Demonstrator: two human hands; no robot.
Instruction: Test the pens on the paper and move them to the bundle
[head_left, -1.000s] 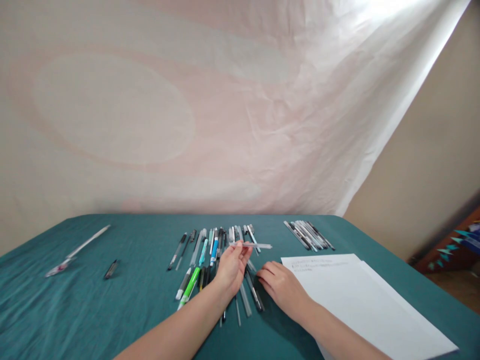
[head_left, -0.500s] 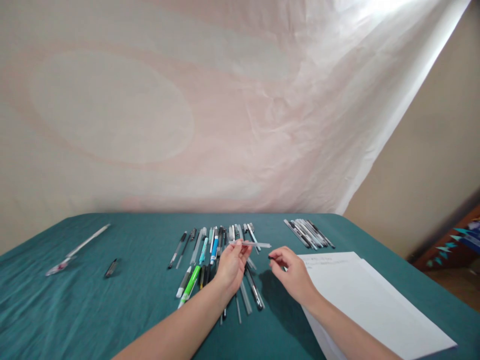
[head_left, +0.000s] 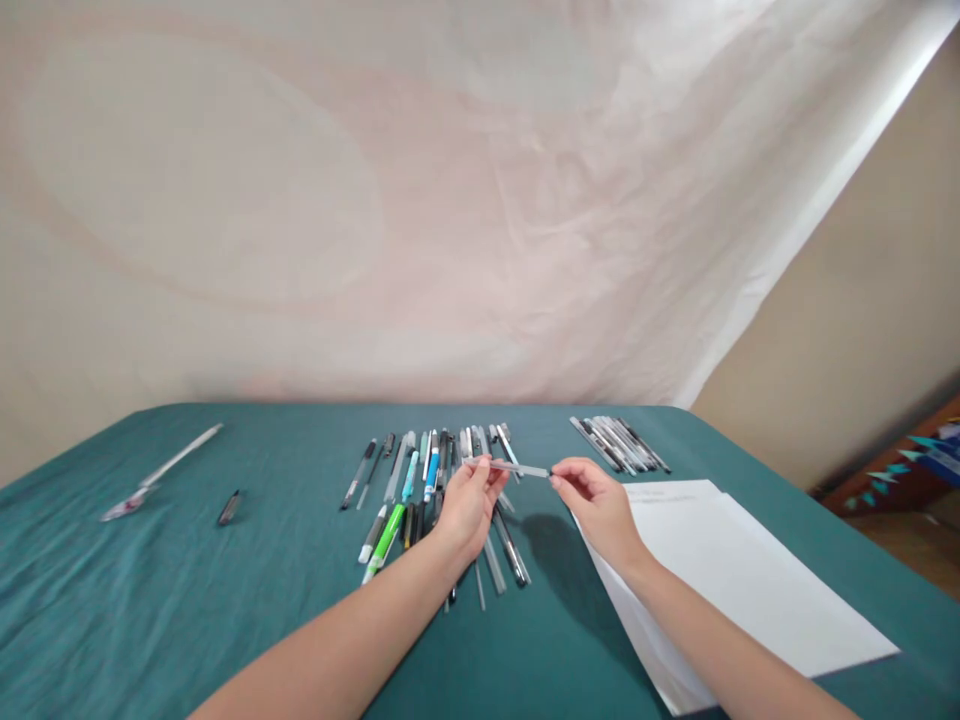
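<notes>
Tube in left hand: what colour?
The tube is translucent whitish, best seen in the head view.

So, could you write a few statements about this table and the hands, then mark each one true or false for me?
1. The left hand holds a translucent pen barrel. True.
2. The right hand pinches a small dark piece at the barrel's end. True.
3. The green marker lies farther from the person than the blue pen. False: the green marker is nearer.
4. A group of pens lies beyond the white paper. True.
5. The tablecloth is red. False: the tablecloth is teal.
</notes>
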